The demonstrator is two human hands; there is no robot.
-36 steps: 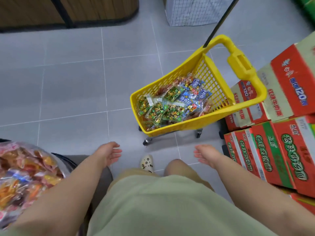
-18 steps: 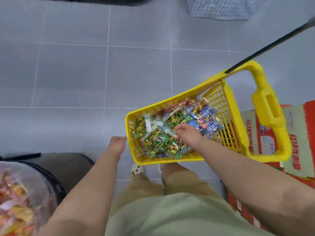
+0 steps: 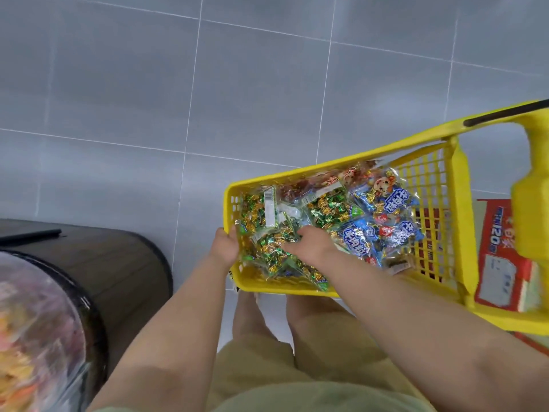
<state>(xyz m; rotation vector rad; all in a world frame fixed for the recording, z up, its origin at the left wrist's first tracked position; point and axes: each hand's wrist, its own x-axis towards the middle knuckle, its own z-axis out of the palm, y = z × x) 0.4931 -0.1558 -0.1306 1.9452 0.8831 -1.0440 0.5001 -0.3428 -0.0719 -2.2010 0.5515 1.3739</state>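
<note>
A yellow plastic shopping cart (image 3: 350, 162) stands on the grey tiled floor in front of my legs. It holds several clear bags of wrapped candy: green-and-gold ones (image 3: 276, 260) at the near left, blue ones (image 3: 383, 221) to the right. My left hand (image 3: 227, 248) grips the cart's near left rim. My right hand (image 3: 312, 243) reaches into the cart and lies on a green-and-gold candy bag, fingers pointing left; whether they curl round it does not show.
A dark round display stand (image 3: 98, 272) with a clear bin of mixed candy (image 3: 32, 331) sits at the lower left. Red and green cartons (image 3: 502, 281) lie under the cart's handle (image 3: 531, 215) on the right. A black rod (image 3: 505, 113) crosses the cart's far corner.
My head has tipped further down over the cart. My left hand moved from beside the cart onto its rim. My right hand shifted left across the bags onto the green-and-gold ones.
</note>
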